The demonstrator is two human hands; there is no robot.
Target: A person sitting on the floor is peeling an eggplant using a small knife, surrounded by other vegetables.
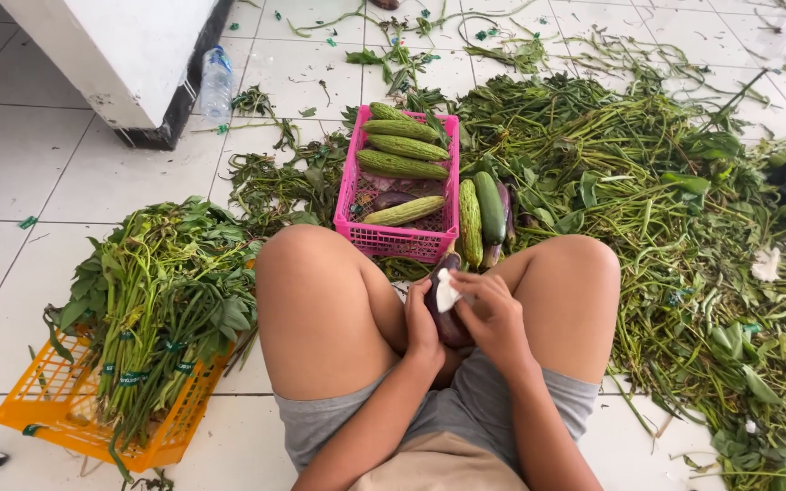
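Two hands on one dark purple eggplant [448, 318] here: left hand [422, 320] wraps its side, right hand [493, 314] pinches a small white paper scrap [447, 293] against it. Long axis points away, stem end toward the pink plastic basket [398, 240] of bumpy green gourds [401, 165]. White tile floor [11, 164], stems everywhere, orange crate [56, 400] off left.

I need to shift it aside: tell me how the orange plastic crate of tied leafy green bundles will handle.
The orange plastic crate probably slides easily on the smooth white tiled floor. The leafy green bundles overhang its rim, so they would likely flop or spill.
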